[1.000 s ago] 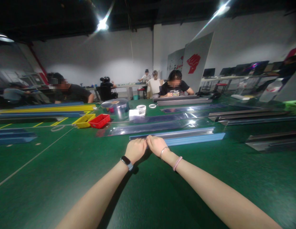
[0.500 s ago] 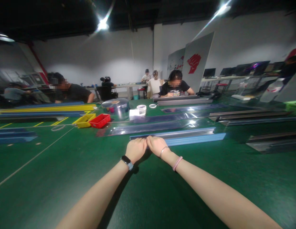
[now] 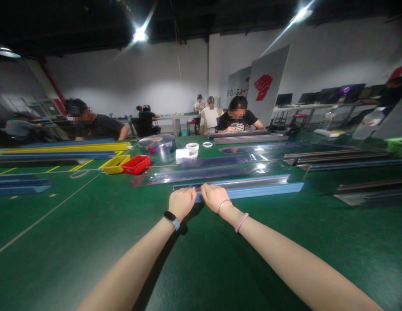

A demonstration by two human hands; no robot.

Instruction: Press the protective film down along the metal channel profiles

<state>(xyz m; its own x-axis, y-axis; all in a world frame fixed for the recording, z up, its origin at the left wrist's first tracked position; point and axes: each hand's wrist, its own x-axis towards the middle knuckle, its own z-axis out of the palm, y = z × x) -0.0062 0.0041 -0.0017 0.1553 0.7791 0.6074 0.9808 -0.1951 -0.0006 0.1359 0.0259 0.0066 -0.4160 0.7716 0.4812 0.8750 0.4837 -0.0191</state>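
Observation:
A long blue channel-shaped strip (image 3: 259, 190) lies across the green table in front of me. My left hand (image 3: 182, 203) is closed over the strip near its left end, a dark watch on its wrist. Just to the right, my right hand (image 3: 215, 198) is closed on the same strip, with a thin bangle and a pink band on that arm. Fingertips of both hands are hidden behind the knuckles. A short stretch of blue shows between the two hands. Behind the strip lie clear plastic film strips (image 3: 201, 174).
A red bin (image 3: 136, 164) and a yellow bin (image 3: 115, 165) stand at the back left, beside a roll of clear film (image 3: 165, 149). Dark profiles (image 3: 337, 157) lie to the right, blue and yellow ones (image 3: 61, 147) to the left. Across the table sits a co-worker (image 3: 238, 116).
My hands have parted slightly, opening a small gap between them. The blue strip has shifted a little to the left.

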